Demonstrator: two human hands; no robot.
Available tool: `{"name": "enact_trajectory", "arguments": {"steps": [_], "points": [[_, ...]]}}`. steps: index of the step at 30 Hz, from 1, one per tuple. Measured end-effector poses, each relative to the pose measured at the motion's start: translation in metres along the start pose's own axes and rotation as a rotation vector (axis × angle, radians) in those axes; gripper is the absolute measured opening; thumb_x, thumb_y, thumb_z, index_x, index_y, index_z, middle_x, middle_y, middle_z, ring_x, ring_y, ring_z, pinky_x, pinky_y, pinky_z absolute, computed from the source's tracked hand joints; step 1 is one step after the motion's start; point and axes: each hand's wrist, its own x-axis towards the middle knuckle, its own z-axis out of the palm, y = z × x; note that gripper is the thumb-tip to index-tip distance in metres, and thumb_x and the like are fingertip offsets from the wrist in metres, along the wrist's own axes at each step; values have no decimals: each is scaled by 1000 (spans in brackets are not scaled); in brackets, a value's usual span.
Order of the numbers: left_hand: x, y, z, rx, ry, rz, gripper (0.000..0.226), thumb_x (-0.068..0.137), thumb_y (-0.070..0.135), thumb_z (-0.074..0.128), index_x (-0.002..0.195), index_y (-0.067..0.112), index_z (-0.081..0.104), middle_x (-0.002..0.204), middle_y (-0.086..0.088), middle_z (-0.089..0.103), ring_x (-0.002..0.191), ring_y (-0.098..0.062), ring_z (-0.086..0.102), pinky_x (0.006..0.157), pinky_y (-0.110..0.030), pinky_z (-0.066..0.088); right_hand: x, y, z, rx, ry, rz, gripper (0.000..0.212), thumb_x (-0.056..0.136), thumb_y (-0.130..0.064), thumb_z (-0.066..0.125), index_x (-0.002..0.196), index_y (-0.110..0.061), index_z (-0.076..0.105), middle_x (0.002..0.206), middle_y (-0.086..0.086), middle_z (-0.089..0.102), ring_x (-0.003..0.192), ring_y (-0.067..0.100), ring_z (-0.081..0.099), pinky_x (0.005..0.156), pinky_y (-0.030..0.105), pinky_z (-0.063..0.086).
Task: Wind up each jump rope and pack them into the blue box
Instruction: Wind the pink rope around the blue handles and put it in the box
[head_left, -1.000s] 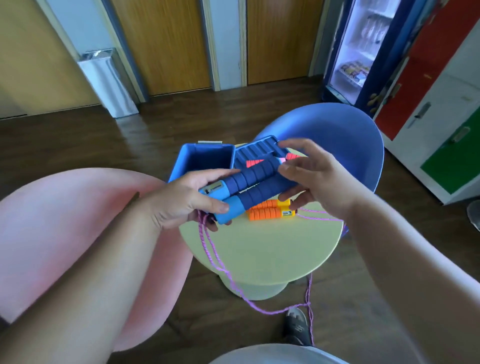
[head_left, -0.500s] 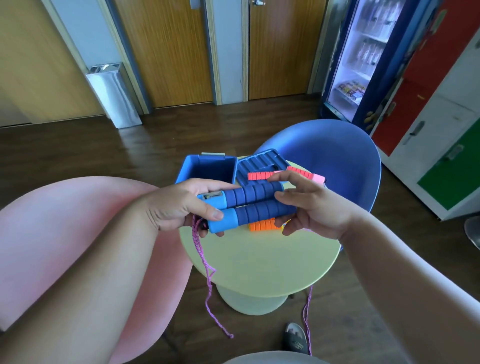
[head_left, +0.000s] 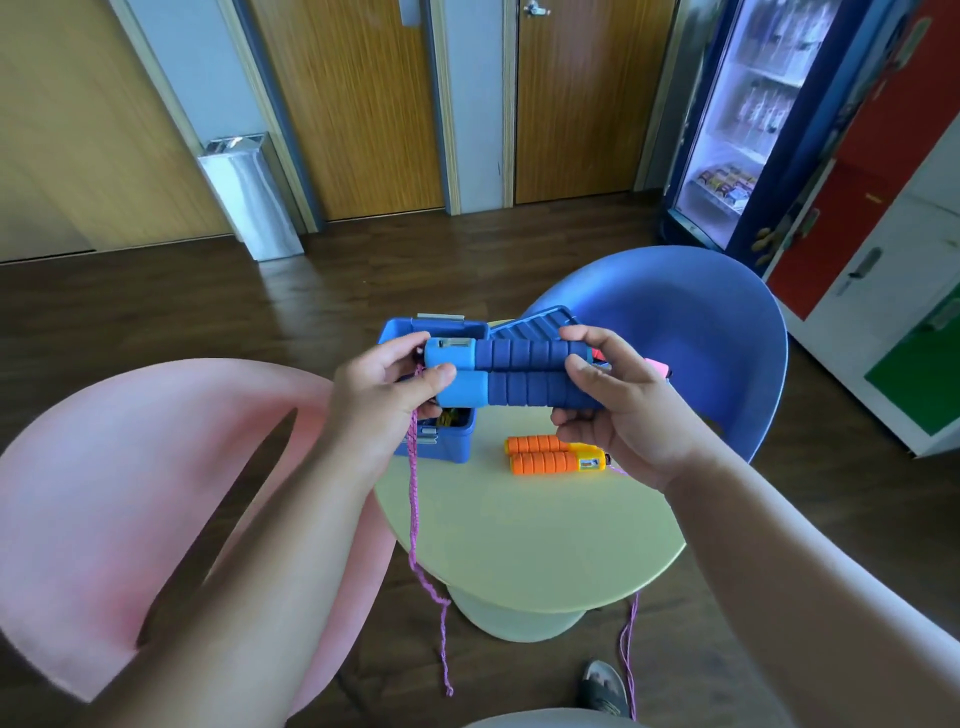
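Left hand (head_left: 384, 384) grips the pale caps of two blue foam handles (head_left: 519, 374), right hand (head_left: 618, 410) grasps their right ends, above the open blue box (head_left: 447, 449) on the table (head_left: 519, 545). Purple cord (head_left: 413, 499) dangles limp: light, floppy, likely best gathered close to the handles

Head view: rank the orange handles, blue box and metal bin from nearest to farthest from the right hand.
1. orange handles: on the table, just below the right hand.
2. blue box: table's left side.
3. metal bin: far back, left.
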Motion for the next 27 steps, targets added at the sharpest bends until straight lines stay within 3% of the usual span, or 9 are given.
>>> {"name": "enact_trajectory", "arguments": {"steps": [5,11,17,21,23,27], "points": [[-2,-5,0,43,-17,9,49,90,-2,73,137,7,63,105,-3,76,75,-5,69,62,-21,56,6,-7,-7,-111,-39,36,31,104,-10,55,133,-21,51,105,13,57,74,31,65,65,41,57],[7,-3,-8,79,-42,-12,47,90,0,73,136,12,65,104,-4,76,75,-10,67,63,-21,54,10,-8,-12,-248,-119,66,34,104,-4,54,132,-21,54,106,16,56,80,34,68,71,43,59],[9,-9,-16,-33,62,-12,26,104,6,55,117,18,73,98,-3,80,93,-25,76,81,-37,62,23,-3,-3,-46,-12,46,31,105,-3,50,133,-16,54,102,16,56,70,26,60,66,37,56],[-6,-28,-10,-69,161,-50,16,96,0,65,101,12,74,89,-13,78,85,-32,75,73,-37,61,28,-5,5,92,33,24,33,105,-3,50,137,-11,52,103,17,60,68,28,58,65,37,57],[-15,-36,-1,-105,212,-72,13,94,0,68,97,9,76,81,-11,76,81,-31,74,77,-40,62,31,-1,13,130,49,19,32,105,-4,50,136,-11,52,103,18,60,67,28,58,63,37,57],[-30,-48,25,-302,307,-165,6,93,1,70,97,1,75,83,-17,75,81,-30,72,86,-45,62,35,11,30,120,70,28,29,106,-7,50,133,-15,53,106,17,59,65,24,55,61,34,50]]}}
